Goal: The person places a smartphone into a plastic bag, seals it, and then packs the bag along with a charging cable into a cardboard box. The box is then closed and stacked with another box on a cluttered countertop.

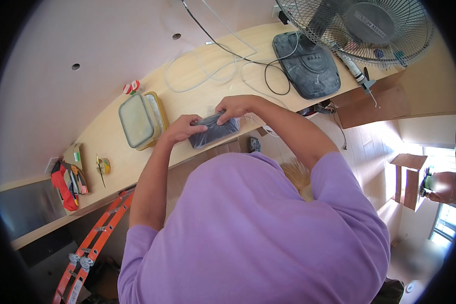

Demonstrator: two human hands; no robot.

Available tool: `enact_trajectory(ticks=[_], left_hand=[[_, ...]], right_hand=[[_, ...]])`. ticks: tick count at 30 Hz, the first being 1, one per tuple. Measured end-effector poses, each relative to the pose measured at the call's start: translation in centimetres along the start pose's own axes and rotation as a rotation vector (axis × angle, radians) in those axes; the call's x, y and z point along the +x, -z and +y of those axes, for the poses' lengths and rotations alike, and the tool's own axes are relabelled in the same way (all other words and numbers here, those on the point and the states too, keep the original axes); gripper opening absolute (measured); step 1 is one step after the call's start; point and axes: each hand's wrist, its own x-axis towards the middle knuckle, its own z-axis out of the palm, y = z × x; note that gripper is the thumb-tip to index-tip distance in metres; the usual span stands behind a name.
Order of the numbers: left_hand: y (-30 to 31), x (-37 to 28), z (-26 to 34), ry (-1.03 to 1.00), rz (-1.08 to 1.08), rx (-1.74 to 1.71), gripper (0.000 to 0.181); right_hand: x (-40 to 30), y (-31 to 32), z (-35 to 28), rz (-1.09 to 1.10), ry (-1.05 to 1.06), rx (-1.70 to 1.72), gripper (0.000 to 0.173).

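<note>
A dark box wrapped in clear plastic film [215,133] rests at the front edge of the light wooden counter [197,102]. My left hand [184,129] grips its left end, thumb along the upper edge. On its right part, my right hand [233,107] pinches the top edge between thumb and fingers. Loose film shows around the box's upper side; what the box contains cannot be seen. Left of my left hand stand a lidded plastic container [136,121] and a yellowish tub [160,114] with white contents, side by side and touching.
A fan [306,64] stands at the right, with loose cables [212,78] beside it. A caulking gun [355,72] overhangs the counter's edge. Tape [105,166] and a tool pouch [70,182] lie left. An orange ladder [95,243] leans below; a cardboard box [408,180] is at far right.
</note>
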Motion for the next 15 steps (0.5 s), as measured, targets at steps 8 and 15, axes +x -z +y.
enact_trajectory(ticks=[8,15], left_hand=[[-3.0,-1.2,-2.0,0.025,0.132,-1.081,0.027],[-2.4,2.2,-4.1,-0.03,0.392,-1.091,0.024]], right_hand=[[0.0,-1.4,3.7,0.054,-0.112,1.153,0.03],[1.6,0.9,1.4,0.4,-0.313,0.572,0.032]])
